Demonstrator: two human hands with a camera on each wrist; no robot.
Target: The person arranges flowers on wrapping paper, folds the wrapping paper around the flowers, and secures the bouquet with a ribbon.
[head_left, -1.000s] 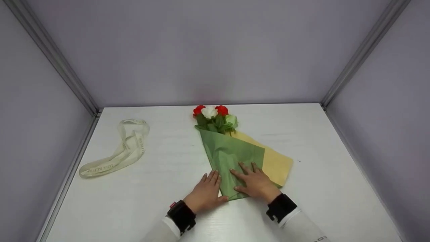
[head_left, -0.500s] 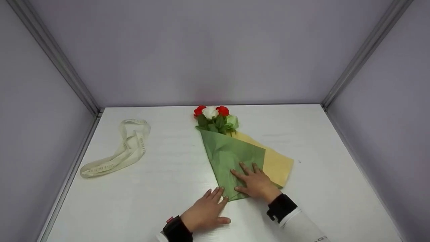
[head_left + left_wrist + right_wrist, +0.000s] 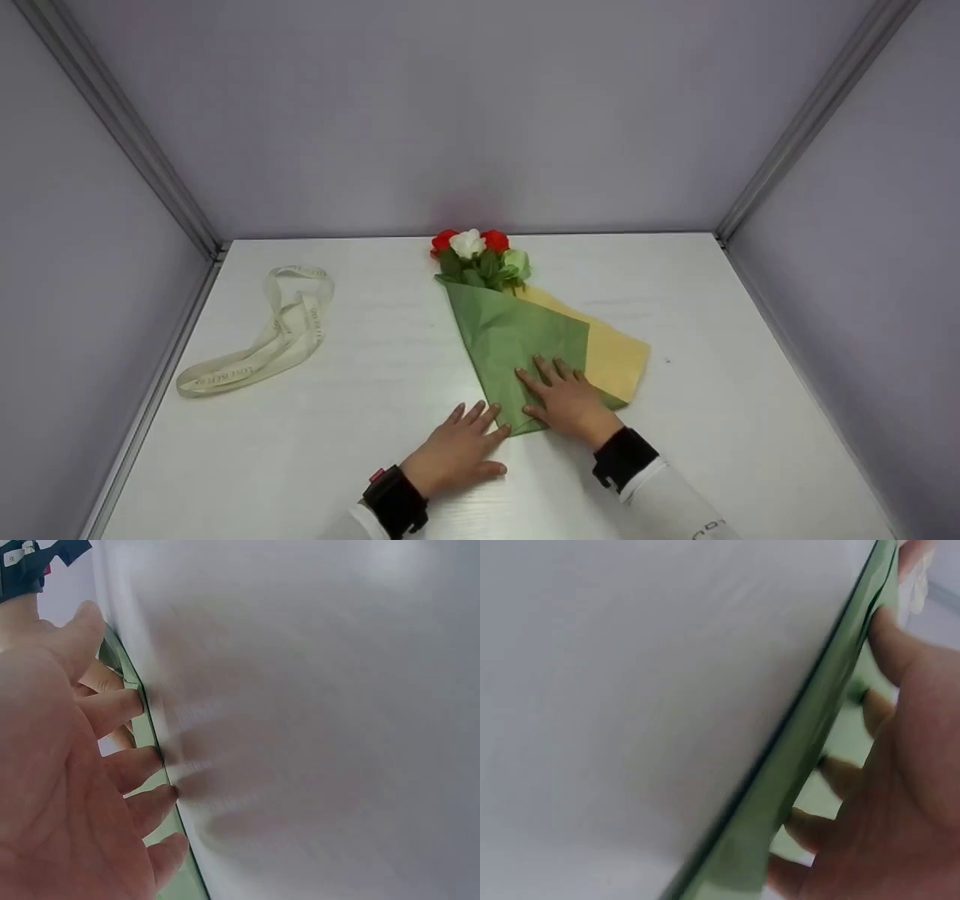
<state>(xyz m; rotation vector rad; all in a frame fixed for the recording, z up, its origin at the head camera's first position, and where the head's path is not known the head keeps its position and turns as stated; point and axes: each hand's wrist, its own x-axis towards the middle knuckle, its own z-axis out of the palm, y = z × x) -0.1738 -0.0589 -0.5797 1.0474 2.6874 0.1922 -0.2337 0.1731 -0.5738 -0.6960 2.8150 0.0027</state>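
Note:
A bouquet lies on the white table, half wrapped in green wrapping paper with a yellow inner side. Red roses, a white rose and a pale green rose stick out at the far end. My right hand rests with spread fingers on the folded green flap; the right wrist view shows its fingertips on the paper near the fold. My left hand is spread at the lower left edge of the wrap, fingertips right at the paper's border. The stems are hidden under the paper.
A long cream ribbon with printed lettering lies in loose loops on the left of the white table. Pale panels with grey metal corner frames enclose the table at the back and both sides.
My left hand has slid toward me along the paper's left edge, then slightly forward again. The wrapped bouquet and my right hand on it have shifted slightly away from me.

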